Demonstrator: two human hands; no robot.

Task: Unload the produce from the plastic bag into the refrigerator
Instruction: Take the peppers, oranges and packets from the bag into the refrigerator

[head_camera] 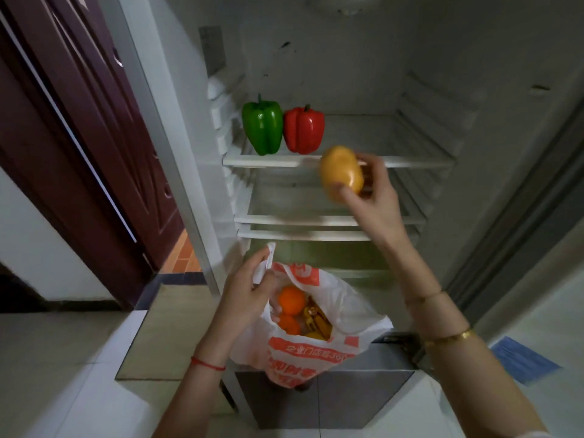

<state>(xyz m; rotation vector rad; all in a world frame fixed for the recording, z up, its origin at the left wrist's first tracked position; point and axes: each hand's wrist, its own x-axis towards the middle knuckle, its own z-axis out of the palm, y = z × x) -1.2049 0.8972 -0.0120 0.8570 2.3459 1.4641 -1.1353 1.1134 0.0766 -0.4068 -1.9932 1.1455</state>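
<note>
right fingers [368, 161] and thumb curl round a yellow potato [341, 173], held up before the refrigerator [347, 74] shelf [410, 161] carrying 2 peppers, green [262, 124] and red [303, 129]. left hand [249, 289] pinches the plastic bag [316, 352] handle; 2 oranges [290, 300] sit inside.

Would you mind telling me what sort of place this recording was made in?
Most likely a home, at an open refrigerator beside a dark wooden door and a pale tiled floor. A green pepper and a red pepper stand on its top shelf.
</note>
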